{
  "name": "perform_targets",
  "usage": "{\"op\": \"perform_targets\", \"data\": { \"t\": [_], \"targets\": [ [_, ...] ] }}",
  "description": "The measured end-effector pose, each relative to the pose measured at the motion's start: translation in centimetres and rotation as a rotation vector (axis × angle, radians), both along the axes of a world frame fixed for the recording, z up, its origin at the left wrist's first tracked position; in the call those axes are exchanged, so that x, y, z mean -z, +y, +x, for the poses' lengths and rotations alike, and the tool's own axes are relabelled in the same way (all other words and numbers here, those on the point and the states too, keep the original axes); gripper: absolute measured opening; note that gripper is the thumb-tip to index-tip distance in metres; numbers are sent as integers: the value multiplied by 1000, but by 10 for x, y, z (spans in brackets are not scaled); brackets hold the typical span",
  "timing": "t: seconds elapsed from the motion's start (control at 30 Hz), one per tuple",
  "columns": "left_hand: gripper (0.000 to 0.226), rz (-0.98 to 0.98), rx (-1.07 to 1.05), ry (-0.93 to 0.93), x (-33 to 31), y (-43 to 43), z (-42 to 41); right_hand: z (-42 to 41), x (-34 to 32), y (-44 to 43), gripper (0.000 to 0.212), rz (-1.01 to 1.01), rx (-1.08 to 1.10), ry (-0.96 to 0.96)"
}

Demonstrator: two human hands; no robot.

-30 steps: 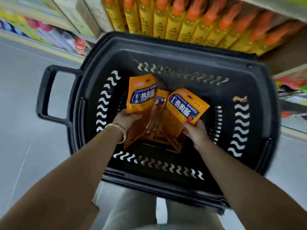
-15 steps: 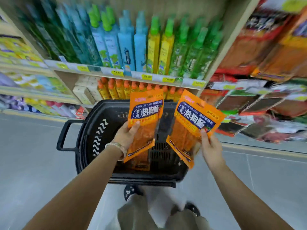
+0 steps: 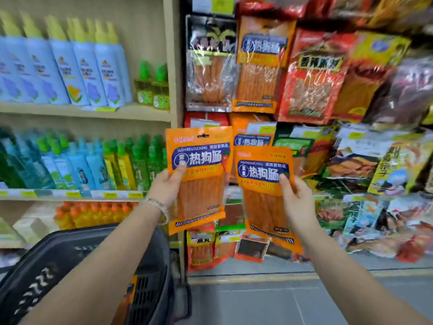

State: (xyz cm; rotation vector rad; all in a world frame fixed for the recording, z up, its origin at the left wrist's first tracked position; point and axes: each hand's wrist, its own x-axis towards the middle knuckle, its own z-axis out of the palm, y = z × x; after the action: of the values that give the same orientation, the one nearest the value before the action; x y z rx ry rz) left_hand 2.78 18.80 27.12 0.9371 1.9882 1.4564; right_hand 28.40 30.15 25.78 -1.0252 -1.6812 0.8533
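Raised both packets out of black basket (image 3: 70, 249) since second ago; now held up before hanging snack rack (image 3: 311, 76). Gripping left packet (image 3: 199, 195) in left hand (image 3: 164, 187): left thumb (image 3: 180, 168) pressed on front label, other fingers curled behind, hidden. Pinching right packet (image 3: 262, 207) in right hand (image 3: 298, 200): right thumb (image 3: 284, 181) on label's lower corner, fingers wrapped behind edge. Both upright, just beside each other, right one lower. Basket at lower left, below bottle shelves (image 3: 82, 111).

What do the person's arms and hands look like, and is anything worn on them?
Both forearms are bare; no sleeve shows. The left hand has a thin, pale, shiny bracelet at its wrist. The right hand and wrist wear nothing visible: no ring, watch or glove.
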Motion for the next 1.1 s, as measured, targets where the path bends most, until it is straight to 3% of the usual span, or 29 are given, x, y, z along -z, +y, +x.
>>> {"op": "perform_targets", "data": {
  "t": [0.07, 0.17, 0.2, 0.53, 0.6, 1.1],
  "targets": [
    [73, 55, 43, 10, -24, 17, 13, 13, -26, 22, 43, 73, 32, 12],
    [25, 181, 58, 57, -56, 41, 24, 22, -65, 54, 24, 87, 47, 116],
    [18, 222, 58, 58, -67, 48, 26, 22, -77, 64, 20, 74, 50, 166],
    [18, 499, -70, -40, -142, 135, 12, -26, -176, 167, 15, -148, -92, 550],
    [15, 547, -57, -118, -151, 151, 5, -40, -191, 185, 26, -171, -140, 536],
    [20, 538, -10, -110, -168, 229, -33, -105, -231, 279, 10, -250, -238, 543]
  ]
}}
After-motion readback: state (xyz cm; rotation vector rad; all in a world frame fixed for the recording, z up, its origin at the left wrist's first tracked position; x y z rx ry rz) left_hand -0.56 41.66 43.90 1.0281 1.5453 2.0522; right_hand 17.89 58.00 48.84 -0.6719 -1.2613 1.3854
